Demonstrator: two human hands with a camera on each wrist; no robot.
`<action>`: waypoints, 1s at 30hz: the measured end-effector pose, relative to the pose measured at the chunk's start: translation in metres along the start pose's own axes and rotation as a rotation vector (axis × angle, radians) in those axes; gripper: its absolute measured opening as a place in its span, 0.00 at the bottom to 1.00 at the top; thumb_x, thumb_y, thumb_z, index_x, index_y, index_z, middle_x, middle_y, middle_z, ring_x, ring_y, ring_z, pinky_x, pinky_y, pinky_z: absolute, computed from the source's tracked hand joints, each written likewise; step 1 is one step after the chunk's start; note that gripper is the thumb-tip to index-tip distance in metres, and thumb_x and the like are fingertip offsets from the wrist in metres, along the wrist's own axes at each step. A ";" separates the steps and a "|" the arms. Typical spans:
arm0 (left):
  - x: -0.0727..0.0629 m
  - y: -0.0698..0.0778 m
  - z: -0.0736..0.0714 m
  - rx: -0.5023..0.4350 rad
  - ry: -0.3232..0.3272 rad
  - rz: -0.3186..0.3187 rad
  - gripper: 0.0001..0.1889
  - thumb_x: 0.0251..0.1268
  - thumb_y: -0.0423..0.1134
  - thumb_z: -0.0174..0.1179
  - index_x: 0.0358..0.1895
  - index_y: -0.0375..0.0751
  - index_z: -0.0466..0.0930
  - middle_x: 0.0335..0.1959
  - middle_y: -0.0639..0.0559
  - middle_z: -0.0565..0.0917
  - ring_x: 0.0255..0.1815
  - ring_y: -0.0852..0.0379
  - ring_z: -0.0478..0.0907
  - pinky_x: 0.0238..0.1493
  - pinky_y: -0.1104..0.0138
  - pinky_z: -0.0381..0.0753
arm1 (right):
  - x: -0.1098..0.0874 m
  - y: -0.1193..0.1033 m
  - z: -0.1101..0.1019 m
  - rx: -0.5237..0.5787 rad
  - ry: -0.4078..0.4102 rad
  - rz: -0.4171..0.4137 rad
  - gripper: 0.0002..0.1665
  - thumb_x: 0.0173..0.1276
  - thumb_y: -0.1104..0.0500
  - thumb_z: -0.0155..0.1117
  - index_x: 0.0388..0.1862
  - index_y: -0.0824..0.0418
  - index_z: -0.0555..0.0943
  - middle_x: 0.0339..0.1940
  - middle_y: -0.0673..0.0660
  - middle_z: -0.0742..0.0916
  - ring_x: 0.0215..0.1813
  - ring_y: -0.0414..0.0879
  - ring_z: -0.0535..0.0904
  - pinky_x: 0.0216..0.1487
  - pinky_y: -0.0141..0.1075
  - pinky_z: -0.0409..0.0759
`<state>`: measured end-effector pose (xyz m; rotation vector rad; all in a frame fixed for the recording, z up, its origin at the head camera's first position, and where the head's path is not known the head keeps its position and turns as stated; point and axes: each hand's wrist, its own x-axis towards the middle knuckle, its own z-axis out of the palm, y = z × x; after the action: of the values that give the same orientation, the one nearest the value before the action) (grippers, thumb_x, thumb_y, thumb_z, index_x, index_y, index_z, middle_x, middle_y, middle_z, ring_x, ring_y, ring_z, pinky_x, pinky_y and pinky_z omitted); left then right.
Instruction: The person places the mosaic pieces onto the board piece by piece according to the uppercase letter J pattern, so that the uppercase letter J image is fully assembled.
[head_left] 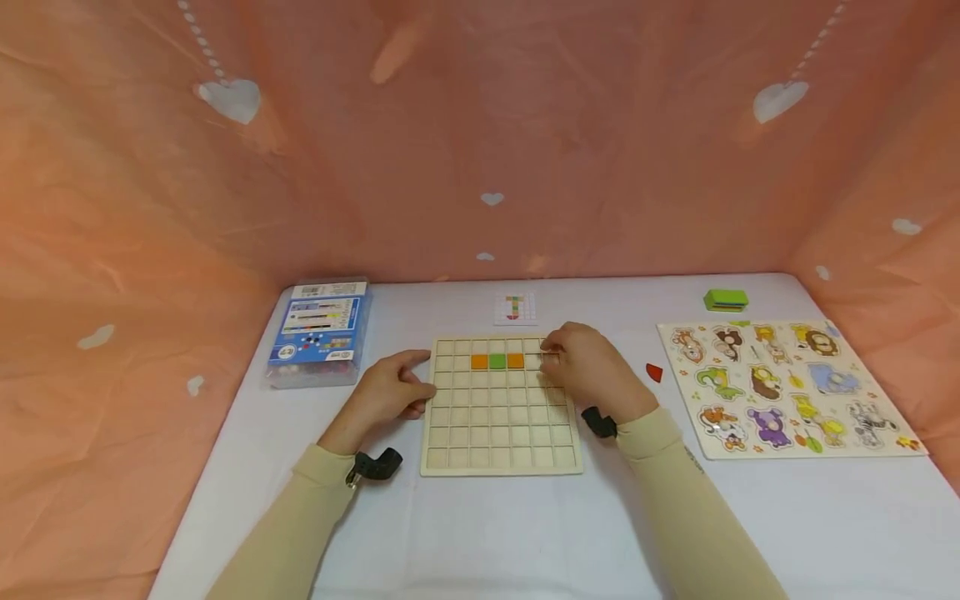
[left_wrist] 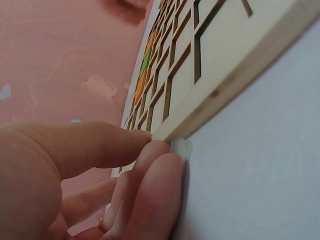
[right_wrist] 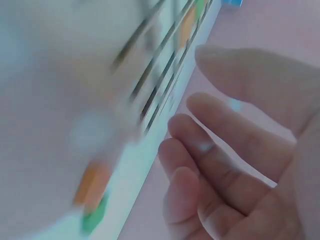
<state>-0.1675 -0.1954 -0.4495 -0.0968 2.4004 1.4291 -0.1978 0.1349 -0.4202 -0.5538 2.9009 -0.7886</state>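
Note:
A square wooden grid board (head_left: 480, 436) lies on the table between the hands. In its second row sit two orange tiles (head_left: 479, 362) with a green tile (head_left: 497, 362) between them. At the board's left edge, the left hand (head_left: 384, 386) touches the rim with its fingertips; the left wrist view shows the fingertips (left_wrist: 150, 150) against the wooden edge. Over the board's upper right part hovers the right hand (head_left: 596, 368). Its thumb and fingers (right_wrist: 215, 140) stand apart in the right wrist view, with nothing visible between them.
A small pattern card (head_left: 514, 308) lies behind the board. At left is a blue-labelled box (head_left: 318, 333). To the right are a red piece (head_left: 654, 372), a green-topped stack (head_left: 726, 300) and an animal puzzle board (head_left: 795, 392). Blurred orange (right_wrist: 92, 185) and green shapes show in the right wrist view.

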 end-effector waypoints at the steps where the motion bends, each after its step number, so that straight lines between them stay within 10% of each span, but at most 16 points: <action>1: 0.000 0.000 -0.001 0.002 0.002 -0.002 0.36 0.69 0.32 0.70 0.80 0.42 0.70 0.34 0.45 0.85 0.26 0.58 0.84 0.33 0.67 0.91 | -0.005 0.006 -0.003 -0.006 0.010 0.012 0.17 0.71 0.58 0.71 0.55 0.63 0.90 0.50 0.58 0.90 0.53 0.54 0.85 0.62 0.52 0.86; 15: 0.002 -0.002 -0.001 -0.007 -0.006 -0.008 0.37 0.70 0.33 0.71 0.80 0.41 0.70 0.34 0.45 0.85 0.26 0.58 0.84 0.33 0.67 0.92 | -0.068 0.067 -0.036 -0.070 0.057 0.167 0.17 0.69 0.56 0.73 0.51 0.65 0.90 0.48 0.61 0.91 0.50 0.56 0.86 0.58 0.56 0.86; 30: -0.001 0.002 -0.002 -0.033 -0.007 -0.010 0.37 0.69 0.33 0.72 0.80 0.41 0.70 0.35 0.44 0.85 0.26 0.59 0.85 0.33 0.67 0.92 | -0.071 0.074 -0.050 -0.044 -0.034 0.277 0.18 0.67 0.50 0.78 0.46 0.63 0.90 0.42 0.59 0.91 0.45 0.52 0.83 0.50 0.48 0.84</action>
<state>-0.1672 -0.1963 -0.4466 -0.1117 2.3678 1.4629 -0.1645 0.2435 -0.4157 -0.1588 2.8805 -0.6711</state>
